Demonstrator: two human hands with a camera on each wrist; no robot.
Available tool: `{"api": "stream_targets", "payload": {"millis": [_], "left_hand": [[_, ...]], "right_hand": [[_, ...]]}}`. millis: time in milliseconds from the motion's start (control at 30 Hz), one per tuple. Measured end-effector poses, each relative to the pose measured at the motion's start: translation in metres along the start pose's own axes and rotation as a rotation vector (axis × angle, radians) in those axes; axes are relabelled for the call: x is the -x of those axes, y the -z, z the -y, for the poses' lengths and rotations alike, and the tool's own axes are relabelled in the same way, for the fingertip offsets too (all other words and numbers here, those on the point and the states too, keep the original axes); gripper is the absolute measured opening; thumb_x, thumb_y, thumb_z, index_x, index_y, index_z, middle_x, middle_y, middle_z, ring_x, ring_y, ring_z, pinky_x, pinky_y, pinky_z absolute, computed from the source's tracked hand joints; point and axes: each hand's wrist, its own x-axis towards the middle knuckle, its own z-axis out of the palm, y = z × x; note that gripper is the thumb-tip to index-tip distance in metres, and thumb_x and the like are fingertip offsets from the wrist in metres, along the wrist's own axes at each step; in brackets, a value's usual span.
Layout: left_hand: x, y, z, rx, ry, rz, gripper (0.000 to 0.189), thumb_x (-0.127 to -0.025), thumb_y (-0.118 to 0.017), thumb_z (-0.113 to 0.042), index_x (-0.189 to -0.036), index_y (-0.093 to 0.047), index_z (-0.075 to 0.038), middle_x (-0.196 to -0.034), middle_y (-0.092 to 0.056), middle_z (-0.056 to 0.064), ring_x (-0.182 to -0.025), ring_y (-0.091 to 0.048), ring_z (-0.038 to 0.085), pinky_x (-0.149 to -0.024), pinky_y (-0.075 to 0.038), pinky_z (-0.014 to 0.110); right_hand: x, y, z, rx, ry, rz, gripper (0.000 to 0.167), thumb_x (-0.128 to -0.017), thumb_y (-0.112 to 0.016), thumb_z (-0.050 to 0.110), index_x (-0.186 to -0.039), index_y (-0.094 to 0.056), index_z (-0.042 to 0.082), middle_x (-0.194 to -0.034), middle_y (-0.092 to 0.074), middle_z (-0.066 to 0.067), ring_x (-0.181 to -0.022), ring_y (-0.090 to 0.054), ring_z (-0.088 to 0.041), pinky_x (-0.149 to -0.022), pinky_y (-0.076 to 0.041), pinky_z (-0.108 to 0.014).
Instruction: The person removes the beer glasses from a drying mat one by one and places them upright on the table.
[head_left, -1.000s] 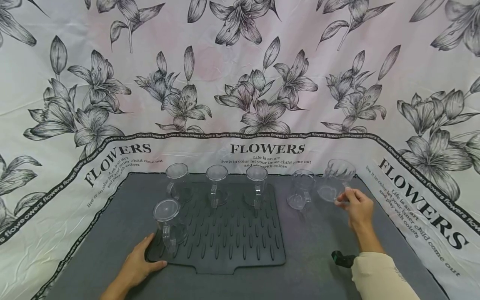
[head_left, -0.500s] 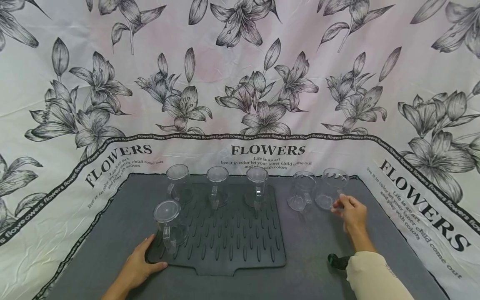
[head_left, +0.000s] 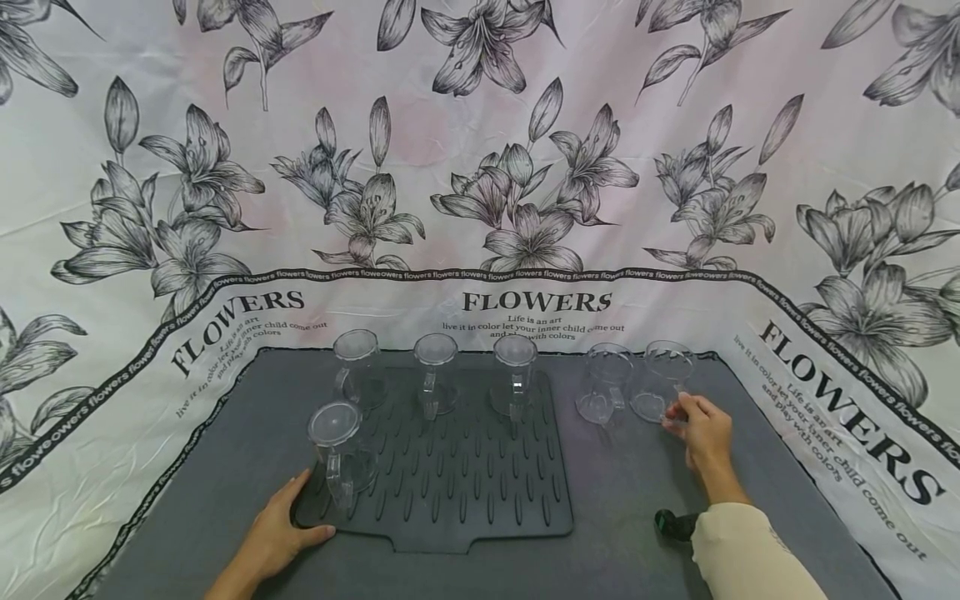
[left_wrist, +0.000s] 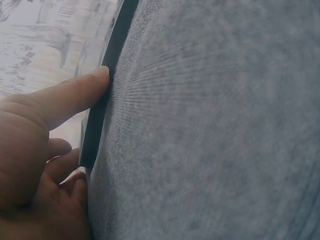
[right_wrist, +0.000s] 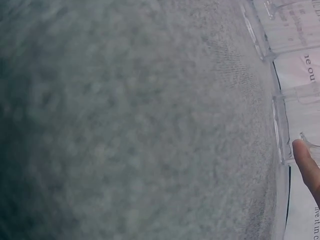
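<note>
At the table's right back, a clear mug [head_left: 662,379] stands upright on the grey surface. My right hand [head_left: 705,433] pinches it by the handle; the right wrist view catches one fingertip [right_wrist: 300,150] at that handle. Just left of it stands another clear mug [head_left: 606,379], also upright. My left hand [head_left: 277,529] holds the front left corner of a dark drying mat [head_left: 465,467], thumb along the front edge and fingers at the side. Several clear mugs, such as the front left mug [head_left: 335,442], sit bottom-up on the mat.
The mat's back row has a left mug [head_left: 356,367], a middle mug [head_left: 435,367] and a right mug [head_left: 514,367]. White flower-printed cloth [head_left: 525,208] rises behind the grey table [head_left: 615,517] and along its sides. A dark wrist device [head_left: 675,525] juts from the right sleeve.
My right hand has brought the mug down and slightly left, onto the table beside the other upright mug. My left hand has stayed at the mat's corner.
</note>
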Motion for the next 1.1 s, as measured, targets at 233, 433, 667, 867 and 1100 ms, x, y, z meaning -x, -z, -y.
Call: {"api": "stream_targets", "payload": {"millis": [233, 433, 667, 867, 1100], "left_hand": [[0.001, 0.001, 0.000, -0.007, 0.002, 0.000, 0.108, -0.068, -0.087, -0.040, -0.145, -0.029, 0.010, -0.143, -0.027, 0.040, -0.131, -0.024, 0.056, -0.100, -0.028, 0.067], [0.001, 0.001, -0.001, 0.001, 0.009, 0.002, 0.108, -0.068, -0.087, -0.040, -0.146, -0.029, 0.009, -0.143, -0.026, 0.040, -0.131, -0.024, 0.056, -0.100, -0.028, 0.067], [0.001, 0.000, 0.001, 0.003, 0.013, -0.002, 0.108, -0.068, -0.087, -0.039, -0.146, -0.029, 0.009, -0.143, -0.026, 0.040, -0.131, -0.024, 0.056, -0.099, -0.028, 0.067], [0.000, -0.001, 0.001, 0.009, 0.025, 0.004, 0.109, -0.067, -0.087, -0.041, -0.146, -0.029, 0.009, -0.143, -0.026, 0.041, -0.131, -0.024, 0.057, -0.099, -0.028, 0.068], [0.000, 0.000, 0.002, 0.017, 0.009, 0.001, 0.109, -0.068, -0.087, -0.040, -0.146, -0.029, 0.009, -0.143, -0.025, 0.041, -0.131, -0.023, 0.057, -0.099, -0.028, 0.068]], "right_hand": [[0.002, 0.001, 0.001, -0.008, -0.031, -0.008, 0.030, -0.100, -0.054, 0.011, -0.081, -0.058, -0.012, -0.072, -0.061, -0.007, -0.069, -0.061, -0.017, -0.061, -0.058, -0.034], [0.002, 0.001, 0.000, -0.016, -0.049, -0.015, 0.030, -0.100, -0.055, 0.011, -0.081, -0.058, -0.012, -0.071, -0.062, -0.006, -0.069, -0.061, -0.016, -0.062, -0.058, -0.034], [0.004, 0.002, 0.002, 0.008, -0.052, -0.019, 0.033, -0.100, -0.056, 0.017, -0.084, -0.059, -0.012, -0.073, -0.065, -0.005, -0.071, -0.064, -0.016, -0.064, -0.058, -0.033], [0.005, 0.007, 0.014, 0.122, -0.009, -0.153, 0.025, -0.100, -0.055, 0.022, -0.094, -0.061, -0.002, -0.076, -0.064, 0.006, -0.074, -0.061, -0.011, -0.057, -0.051, -0.021], [0.003, 0.014, 0.043, 0.043, 0.040, -0.256, 0.007, -0.099, -0.056, 0.022, -0.097, -0.057, 0.015, -0.083, -0.061, 0.006, -0.073, -0.059, -0.004, -0.051, -0.047, -0.015]]}}
